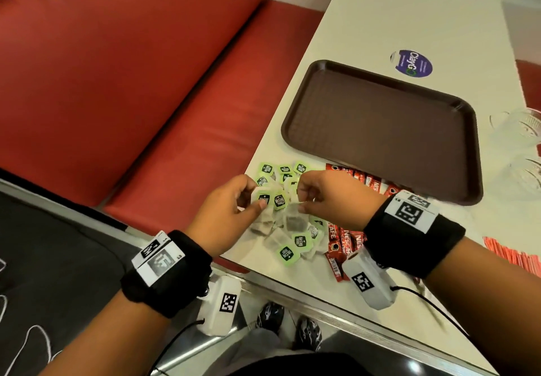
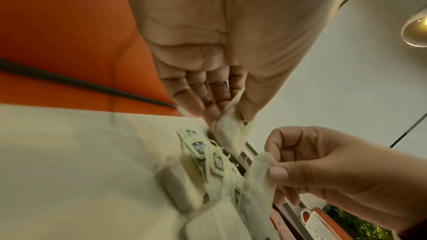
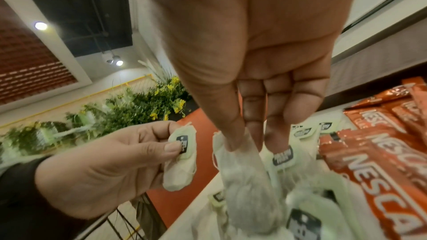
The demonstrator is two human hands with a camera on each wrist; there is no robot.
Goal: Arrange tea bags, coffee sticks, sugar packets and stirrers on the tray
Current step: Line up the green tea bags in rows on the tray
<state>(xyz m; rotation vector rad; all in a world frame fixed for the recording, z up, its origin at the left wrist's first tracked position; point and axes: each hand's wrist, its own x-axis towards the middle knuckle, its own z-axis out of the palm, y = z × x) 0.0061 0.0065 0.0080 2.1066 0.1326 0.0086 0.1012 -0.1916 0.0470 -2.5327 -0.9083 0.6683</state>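
Tray point(image 1: 295, 129): brown, rectangular, on the white table point(image 1: 409, 18); long axis runs from the near right corner toward the far left; nothing lies on it.

Tea bags point(image 1: 288, 254): loose heap with green tags on the table's near left corner, just short of the tray's near rim; tags face all ways, no common direction.

Left hand point(image 1: 227, 214): thumb and fingers pinched on one tea bag point(image 3: 182, 161), held above the heap; bag hangs long axis vertical, tag uppermost under the thumb.

Right hand point(image 1: 328, 197): thumb and forefinger pinched on the top edge of a second tea bag point(image 3: 242, 176), which hangs down, its lower end at the heap; whether it is clear of the heap cannot be told.

Coffee sticks point(image 1: 345, 244): red, partly hidden beneath the right wrist; those seen lie roughly parallel, pointing away from the person.

Red-and-white striped items point(image 1: 518, 255): at the right edge, cut off by the frame; sugar packets or stirrers, cannot tell.

Glass dishes point(image 1: 521, 129): right of the tray, blurred, partly out of frame.

Round sticker point(image 1: 411, 63): on the table beyond the tray.

Red bench point(image 1: 131, 82): left of the table.
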